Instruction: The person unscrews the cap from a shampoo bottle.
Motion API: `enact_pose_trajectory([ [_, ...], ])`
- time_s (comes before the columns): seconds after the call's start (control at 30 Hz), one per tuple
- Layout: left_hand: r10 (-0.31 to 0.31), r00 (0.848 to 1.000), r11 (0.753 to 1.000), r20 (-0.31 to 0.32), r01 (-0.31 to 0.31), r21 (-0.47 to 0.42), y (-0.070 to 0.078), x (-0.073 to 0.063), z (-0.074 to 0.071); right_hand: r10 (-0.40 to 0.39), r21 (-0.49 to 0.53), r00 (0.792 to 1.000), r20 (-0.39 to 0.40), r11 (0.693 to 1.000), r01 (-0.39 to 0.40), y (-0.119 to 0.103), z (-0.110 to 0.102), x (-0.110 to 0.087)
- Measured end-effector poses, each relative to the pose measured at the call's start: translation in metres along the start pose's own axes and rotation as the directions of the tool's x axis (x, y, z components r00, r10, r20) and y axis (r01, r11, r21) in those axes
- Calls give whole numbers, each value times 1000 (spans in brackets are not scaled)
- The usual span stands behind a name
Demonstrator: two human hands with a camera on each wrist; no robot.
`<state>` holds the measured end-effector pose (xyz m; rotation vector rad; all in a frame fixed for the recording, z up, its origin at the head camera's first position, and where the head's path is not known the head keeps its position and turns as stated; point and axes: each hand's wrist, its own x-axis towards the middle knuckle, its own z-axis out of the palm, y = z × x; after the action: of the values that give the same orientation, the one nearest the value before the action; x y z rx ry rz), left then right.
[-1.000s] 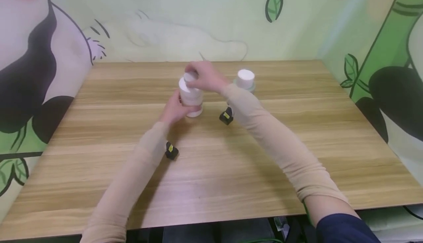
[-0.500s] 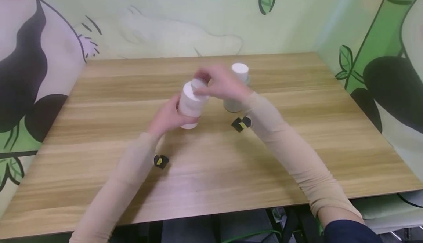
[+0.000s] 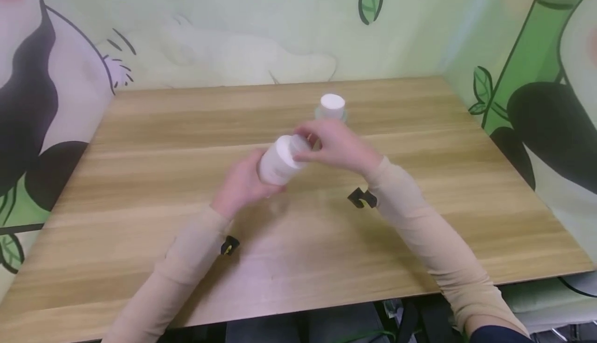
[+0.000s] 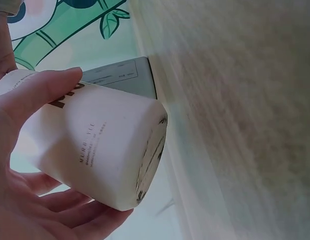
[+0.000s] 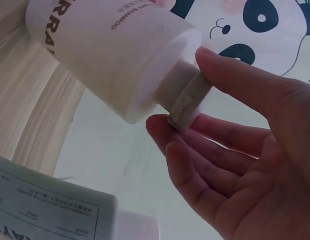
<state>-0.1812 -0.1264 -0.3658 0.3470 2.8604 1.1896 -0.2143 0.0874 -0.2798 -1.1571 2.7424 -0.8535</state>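
A white shampoo bottle [image 3: 276, 162] is tilted above the table, its cap end toward the right. My left hand [image 3: 240, 183] grips its body; in the left wrist view the thumb lies over the printed side and the other fingers curl underneath. The bottle's base faces the tabletop there. My right hand [image 3: 344, 147] pinches the white cap [image 5: 187, 102] between thumb and fingertips, and the cap sits at the bottle's neck. Behind the right hand stands a second bottle, grey-green [image 5: 54, 202] with a white cap [image 3: 332, 102], partly hidden by that hand in the head view.
The wooden table [image 3: 177, 125] reaches back to a painted wall [image 3: 261, 27]. Small black wrist devices show beside both sleeves. Dark items and a green cable [image 3: 366, 337] lie below the table's front edge.
Both hands have brought the shampoo bottle nearer and to the right, tipping it from nearly upright to a strong tilt. The right hand stays at the cap. The camera view has shifted slightly.
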Motion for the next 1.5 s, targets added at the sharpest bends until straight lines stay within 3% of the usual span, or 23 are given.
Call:
enact_pose_trajectory([
  [0.27, 45, 999, 998, 16, -46, 37, 0, 13, 3, -116, -34, 992, -55, 993, 114, 19, 1, -1],
  [0.63, 127, 992, 985, -23, -124, 117, 1, 19, 0, -279, -114, 950, -143, 958, 264, 32, 1, -8],
  [0.77, 156, 987, 980, -25, -152, 130, -2, 20, -3, -358, -166, 921, -153, 928, 334, 34, 4, -5],
  [0.97, 179, 984, 976, -7, -177, 125, -8, 22, -6, -518, -235, 851, -82, 840, 489, 33, 3, -2],
  [1.03, 186, 983, 975, -6, -184, 125, -8, 22, -6, -507, -224, 860, -60, 846, 483, 32, 1, -2],
  [1.1, 194, 981, 974, -9, -191, 121, -7, 22, -5, -462, -188, 886, -38, 874, 447, 30, -2, -3],
  [1.23, 198, 980, 972, -27, -193, 131, -2, 21, -6, -318, -110, 948, -30, 943, 313, 27, -6, -3],
  [1.3, 194, 980, 971, -37, -187, 146, 1, 21, -7, -256, -117, 964, -71, 962, 247, 25, -6, -4],
  [1.4, 182, 983, 971, -39, -173, 163, 4, 22, -9, -210, -163, 968, -138, 969, 187, 23, -7, -5],
  [1.5, 183, 983, 971, -31, -176, 162, 6, 22, -9, -240, -228, 958, -159, 953, 201, 22, -8, -8],
])
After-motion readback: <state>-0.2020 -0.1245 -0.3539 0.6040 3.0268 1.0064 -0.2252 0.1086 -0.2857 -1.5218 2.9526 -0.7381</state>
